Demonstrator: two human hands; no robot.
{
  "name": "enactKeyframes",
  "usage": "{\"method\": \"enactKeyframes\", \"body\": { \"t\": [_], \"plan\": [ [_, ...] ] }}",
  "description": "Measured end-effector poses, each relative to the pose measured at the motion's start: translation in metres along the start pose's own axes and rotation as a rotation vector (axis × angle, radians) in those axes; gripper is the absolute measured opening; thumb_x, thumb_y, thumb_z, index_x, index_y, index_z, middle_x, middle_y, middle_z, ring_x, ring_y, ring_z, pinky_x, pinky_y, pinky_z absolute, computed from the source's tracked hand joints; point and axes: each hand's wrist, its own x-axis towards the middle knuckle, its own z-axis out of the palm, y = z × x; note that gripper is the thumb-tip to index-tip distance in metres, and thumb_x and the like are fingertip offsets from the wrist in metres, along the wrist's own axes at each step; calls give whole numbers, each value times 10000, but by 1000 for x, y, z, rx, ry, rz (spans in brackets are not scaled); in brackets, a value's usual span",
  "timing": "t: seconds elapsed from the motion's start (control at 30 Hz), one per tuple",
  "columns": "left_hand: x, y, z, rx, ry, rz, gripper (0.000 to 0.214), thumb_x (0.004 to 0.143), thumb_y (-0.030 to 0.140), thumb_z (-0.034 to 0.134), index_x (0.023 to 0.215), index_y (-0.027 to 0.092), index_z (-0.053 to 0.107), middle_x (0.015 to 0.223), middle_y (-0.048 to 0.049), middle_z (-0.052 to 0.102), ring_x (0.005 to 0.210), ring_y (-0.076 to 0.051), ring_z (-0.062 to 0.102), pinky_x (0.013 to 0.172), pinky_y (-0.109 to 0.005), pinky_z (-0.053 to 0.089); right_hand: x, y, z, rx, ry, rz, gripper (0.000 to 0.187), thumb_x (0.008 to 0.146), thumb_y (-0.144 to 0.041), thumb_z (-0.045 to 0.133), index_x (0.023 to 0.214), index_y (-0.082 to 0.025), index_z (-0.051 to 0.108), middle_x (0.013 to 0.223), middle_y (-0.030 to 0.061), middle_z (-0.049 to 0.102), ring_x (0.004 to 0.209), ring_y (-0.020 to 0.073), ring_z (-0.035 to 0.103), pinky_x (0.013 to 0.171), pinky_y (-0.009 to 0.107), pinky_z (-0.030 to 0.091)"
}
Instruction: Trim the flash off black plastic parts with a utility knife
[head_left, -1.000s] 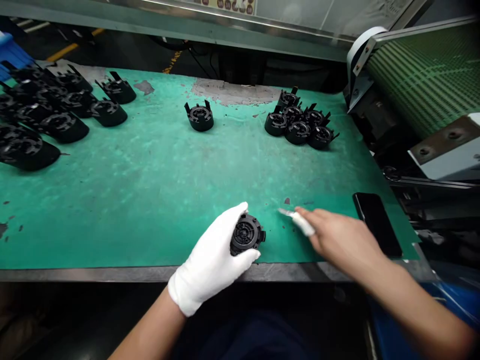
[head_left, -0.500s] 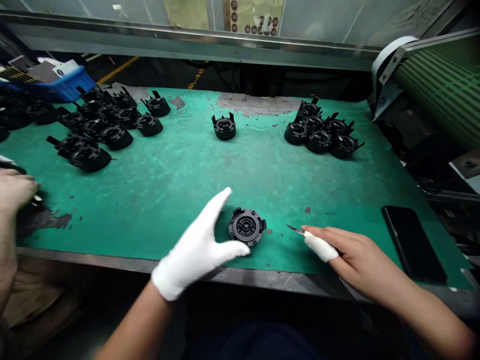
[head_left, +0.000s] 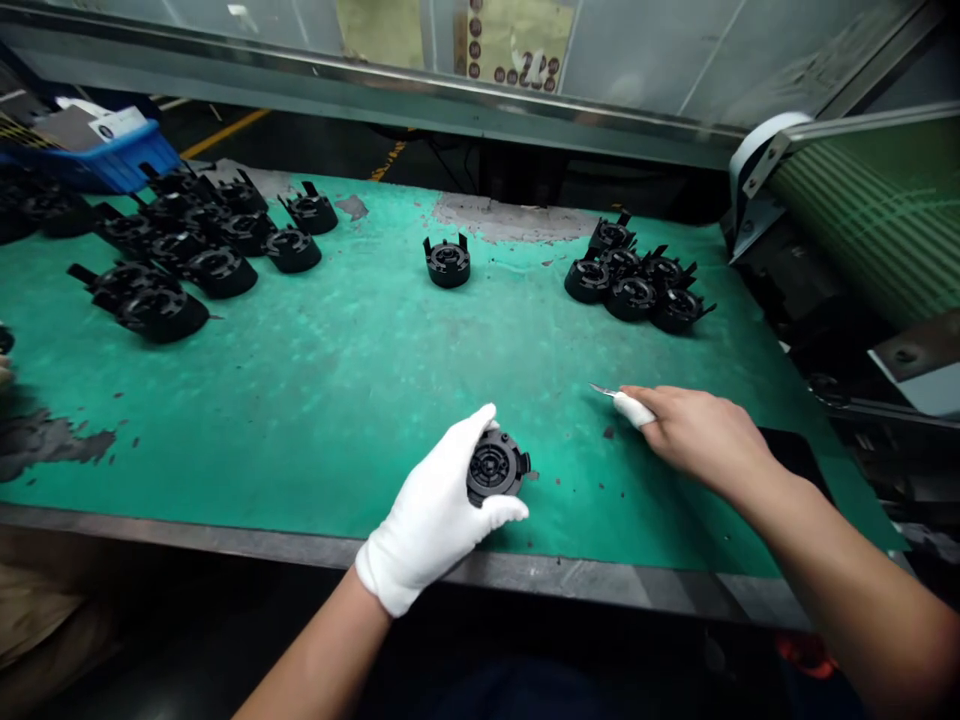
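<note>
Gloved left hand [head_left: 442,505] is grasping a black disc [head_left: 493,468]; right hand [head_left: 697,430] is gripping a small blade [head_left: 602,390].
I'm curling my left hand around the disc's left side, just in from the middle of the bench [head_left: 345,400]'s near edge; I'm not seeing whether it is touching the green surface. My right hand is pointing the blade leftward, apart from the disc, a white cover [head_left: 634,410] wrapping one digit. One black housing [head_left: 448,266] is standing alone near the far edge, a small cluster [head_left: 632,297] is sitting toward the far right corner, and a bigger group [head_left: 219,272] is crowding the far left corner.
</note>
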Motion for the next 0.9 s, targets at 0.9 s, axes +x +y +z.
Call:
{"method": "enactKeyframes", "body": {
  "t": [0.9],
  "plan": [
    [-18, 5, -14, -44, -1, -17, 928, 761, 226, 693, 1563, 234, 225, 1475, -89, 532, 1346, -255, 546, 1194, -436, 438, -20, -54, -17, 419, -240, -550, 362, 1048, -315, 396, 1334, -350, 615, 1073, 1, 737, 912, 210, 697, 776, 362, 525]
  ]
}}
